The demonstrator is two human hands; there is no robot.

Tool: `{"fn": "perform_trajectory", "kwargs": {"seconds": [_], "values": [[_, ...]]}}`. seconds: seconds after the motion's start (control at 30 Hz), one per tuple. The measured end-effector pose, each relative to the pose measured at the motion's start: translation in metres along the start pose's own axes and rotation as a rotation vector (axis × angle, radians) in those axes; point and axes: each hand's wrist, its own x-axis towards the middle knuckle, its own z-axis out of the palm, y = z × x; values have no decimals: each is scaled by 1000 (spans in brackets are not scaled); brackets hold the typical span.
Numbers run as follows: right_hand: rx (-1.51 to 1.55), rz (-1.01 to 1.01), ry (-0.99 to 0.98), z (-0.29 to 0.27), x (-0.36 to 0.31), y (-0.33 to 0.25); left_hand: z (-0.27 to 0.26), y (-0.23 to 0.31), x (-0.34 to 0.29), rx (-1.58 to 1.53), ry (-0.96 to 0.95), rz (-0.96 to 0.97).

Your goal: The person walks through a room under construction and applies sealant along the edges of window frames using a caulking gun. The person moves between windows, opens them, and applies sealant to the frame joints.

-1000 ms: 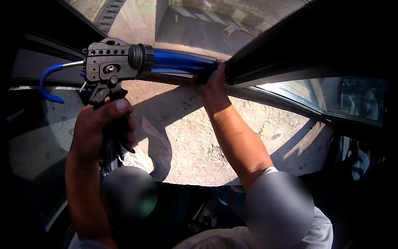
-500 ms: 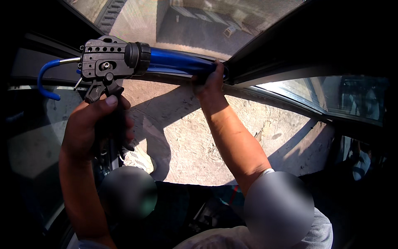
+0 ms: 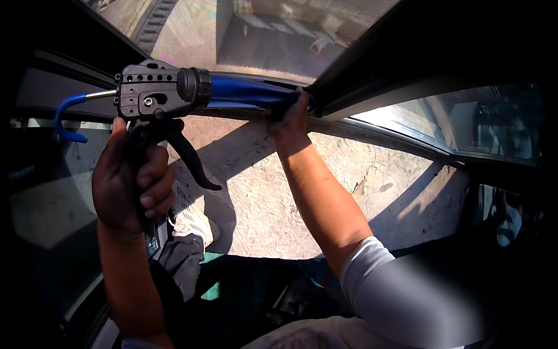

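Note:
A caulking gun (image 3: 152, 93) with a black body, a blue barrel and a blue hooked rod lies level across the upper left. My left hand (image 3: 131, 186) wraps round its black handle, with the thumb up along the back. The trigger (image 3: 190, 157) stands swung away from the handle, clear of my fingers. Farther right, my right hand (image 3: 289, 119) grips the far end of the blue barrel (image 3: 247, 92), beside the dark frame corner. What lies at the tip is hidden behind that hand and the frame.
Dark frame bars (image 3: 343, 96) meet behind the gun. A mesh screen or tinted pane (image 3: 267, 41) fills the top, and glass (image 3: 424, 122) lies at the right. Below is a rough pale concrete floor (image 3: 279, 203) with a light shoe (image 3: 192, 218) on it.
The trigger has swung out from the handle, and my left fingers now close round the handle alone. The gun has shifted slightly down; my right hand stays on the barrel.

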Motion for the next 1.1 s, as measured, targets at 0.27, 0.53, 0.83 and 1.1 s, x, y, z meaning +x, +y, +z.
{"fn": "perform_trajectory", "kwargs": {"seconds": [0.27,0.53,0.83,1.1], "values": [[204,220,-43,-42,-143,11,6,-1,-144,399,65,124],[41,505,163,-187,-298,-9,81,-82,-273,519,274,-340],[-5,503,108,-218,-452,-83,196,-124,-389,481,80,-267],[109,278,6,-281,-543,-112,243,-164,-432,562,43,-275]]}}
